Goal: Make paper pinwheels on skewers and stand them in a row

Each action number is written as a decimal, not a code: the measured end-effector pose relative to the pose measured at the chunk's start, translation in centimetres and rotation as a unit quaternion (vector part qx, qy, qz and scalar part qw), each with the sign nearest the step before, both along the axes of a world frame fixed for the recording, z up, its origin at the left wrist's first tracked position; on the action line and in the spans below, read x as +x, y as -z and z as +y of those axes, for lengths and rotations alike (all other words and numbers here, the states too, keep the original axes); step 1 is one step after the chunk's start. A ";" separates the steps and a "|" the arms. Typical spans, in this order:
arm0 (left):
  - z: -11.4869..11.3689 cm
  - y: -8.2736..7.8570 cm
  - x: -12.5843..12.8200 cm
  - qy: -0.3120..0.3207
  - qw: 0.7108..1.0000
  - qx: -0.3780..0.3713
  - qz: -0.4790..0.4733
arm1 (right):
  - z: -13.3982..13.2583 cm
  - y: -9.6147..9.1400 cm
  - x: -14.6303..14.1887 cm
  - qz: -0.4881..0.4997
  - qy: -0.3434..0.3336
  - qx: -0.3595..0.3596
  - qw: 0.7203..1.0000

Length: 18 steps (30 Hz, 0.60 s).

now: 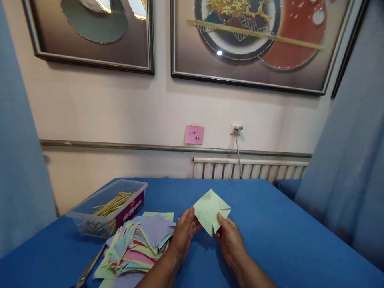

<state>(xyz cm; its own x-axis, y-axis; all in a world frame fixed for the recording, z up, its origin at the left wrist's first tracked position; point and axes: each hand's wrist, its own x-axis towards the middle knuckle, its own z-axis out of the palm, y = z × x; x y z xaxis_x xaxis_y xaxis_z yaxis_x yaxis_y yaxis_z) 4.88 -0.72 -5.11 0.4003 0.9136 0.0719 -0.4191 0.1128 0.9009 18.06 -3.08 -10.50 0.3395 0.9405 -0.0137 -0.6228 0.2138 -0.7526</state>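
Note:
A pale green square of paper (210,210), turned like a diamond, is held up above the table between my two hands. Slits run inward from its corners; those at the right and bottom show plainly. My left hand (184,232) grips its left corner, thumb in front and fingers behind. On the lower right edge, my right hand (229,238) pinches the paper under the thumb, beside the bottom slit. Just left of my left hand lies a loose heap of coloured paper squares (156,232), in purple, green, yellow, pink and blue.
A clear plastic box (132,185) at the left holds many thin wooden sticks (115,204). Scissors (90,268) lie by the paper heap, partly cut off by the frame. A blue cloth covers the table (288,240). Behind it are a radiator (249,170) and a plugged-in cable (238,150).

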 end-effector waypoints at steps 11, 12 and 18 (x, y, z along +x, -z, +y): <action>1.0 2.2 0.6 -0.110 0.994 -0.003 0.009 | -0.5 0.2 -0.6 -0.148 0.063 0.030 0.987; 1.1 2.1 0.4 -0.116 0.993 -0.005 -0.002 | -0.6 0.2 -0.5 -0.180 0.095 0.046 0.978; 0.6 1.0 0.1 -0.106 0.994 0.002 -0.033 | -1.8 -0.3 -1.3 -0.384 0.131 0.149 0.902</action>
